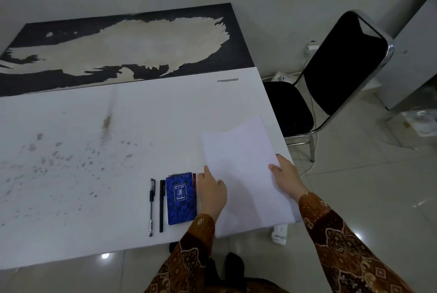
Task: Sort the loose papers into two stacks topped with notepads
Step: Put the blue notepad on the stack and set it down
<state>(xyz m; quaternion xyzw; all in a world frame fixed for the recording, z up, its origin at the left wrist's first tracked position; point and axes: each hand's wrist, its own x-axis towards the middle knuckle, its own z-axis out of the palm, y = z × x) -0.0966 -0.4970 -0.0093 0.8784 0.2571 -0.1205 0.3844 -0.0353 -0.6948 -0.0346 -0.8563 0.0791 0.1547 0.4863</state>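
The blue notepad [181, 199] lies flat near the front edge of the white table [94, 198], and everything else is placed from it. A second, red-edged pad [194, 182] sits under it, showing only a thin strip along its right side, so its cover cannot be made out. The print on the blue cover is too small to read.

Just right of the notepad is the stack of white papers [246, 174], lying skewed, its near corner hanging past the table edge; how many sheets it holds cannot be told. The left hand [212, 191] rests between the notepad and the stack, fingers loosely together on the paper's left edge, thumb tips partly hidden beneath. Further right, the right hand [286, 174] holds the stack's right edge, thumb on top and fingers tucked out of sight below.

Just left of the notepad lie 2 black pens [156, 205], parallel to it.

Well beyond the notepad, a dark board with a pale torn patch [132, 47] meets the table's far edge. Far right of it stands a black chair [343, 68], with a white power strip [280, 233] partly hidden below the table.
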